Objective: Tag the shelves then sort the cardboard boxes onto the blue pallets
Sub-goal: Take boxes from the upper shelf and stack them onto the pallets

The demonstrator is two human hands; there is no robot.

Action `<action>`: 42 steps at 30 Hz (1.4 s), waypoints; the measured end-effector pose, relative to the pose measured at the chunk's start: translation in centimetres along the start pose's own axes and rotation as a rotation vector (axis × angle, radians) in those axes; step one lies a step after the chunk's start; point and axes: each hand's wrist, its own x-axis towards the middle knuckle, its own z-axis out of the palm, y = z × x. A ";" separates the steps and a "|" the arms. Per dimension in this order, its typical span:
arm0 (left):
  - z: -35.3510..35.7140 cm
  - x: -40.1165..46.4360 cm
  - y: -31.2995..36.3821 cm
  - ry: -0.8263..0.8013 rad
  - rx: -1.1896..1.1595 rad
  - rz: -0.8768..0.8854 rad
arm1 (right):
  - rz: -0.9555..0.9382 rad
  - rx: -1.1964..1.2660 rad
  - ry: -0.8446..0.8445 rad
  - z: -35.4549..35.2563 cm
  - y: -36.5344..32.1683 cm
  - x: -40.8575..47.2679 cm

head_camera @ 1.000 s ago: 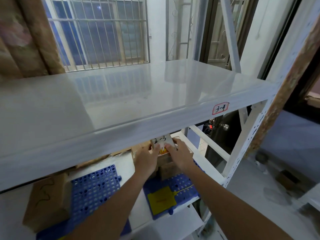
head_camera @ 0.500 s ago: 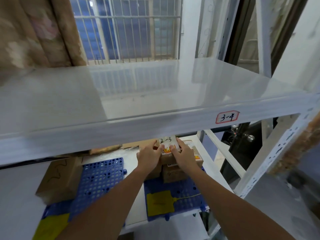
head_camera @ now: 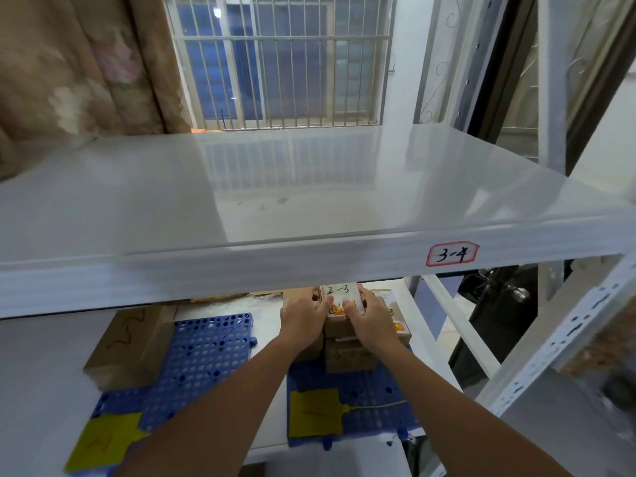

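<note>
Reaching under the upper shelf (head_camera: pixel 309 187) of a white metal rack, a person holds a small cardboard box (head_camera: pixel 340 301) marked "2-3" between both hands. The left hand (head_camera: pixel 303 318) grips the box's left side and the right hand (head_camera: pixel 370 316) its right side, fingers curled against the box and thumbs pressed on its top face. The shelf's front edge cuts off the far end of the box, and the fingertips behind it cannot be made out.

The box has a white top with handwritten black figures and a patch of orange and yellow print near the thumbs; its sides are plain brown. It sits on top of a stack of brown boxes (head_camera: pixel 347 352) at the back of the right blue pallet (head_camera: pixel 375 401), on the lower shelf (head_camera: pixel 41 373). The stack's lower boxes are partly hidden by the hands, and their printing is too blurred to read.

A yellow tag (head_camera: pixel 315 413) lies on the front of that pallet. A second blue pallet (head_camera: pixel 203 352) lies to the left, with a larger brown box (head_camera: pixel 127 346) at its left edge and another yellow tag (head_camera: pixel 103 442) at its front corner, partly out of frame. A red-bordered label (head_camera: pixel 452 254) reading "3-4" is stuck to the upper shelf's front edge.
</note>
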 end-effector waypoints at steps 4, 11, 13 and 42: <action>-0.9 -0.9 -0.1 0.028 -0.051 0.003 | -0.018 0.005 0.010 -0.7 -0.6 -0.4; -4.1 -3.9 -1.4 0.088 0.092 0.095 | -0.165 -0.178 0.109 -2.1 -1.5 -1.4; -5.3 -5.1 -2.1 0.064 0.151 0.121 | -0.228 -0.220 0.085 -2.0 -1.7 -2.0; -29.4 -28.0 -15.8 0.035 0.621 0.068 | -0.566 -0.716 -0.387 11.0 -21.4 -22.7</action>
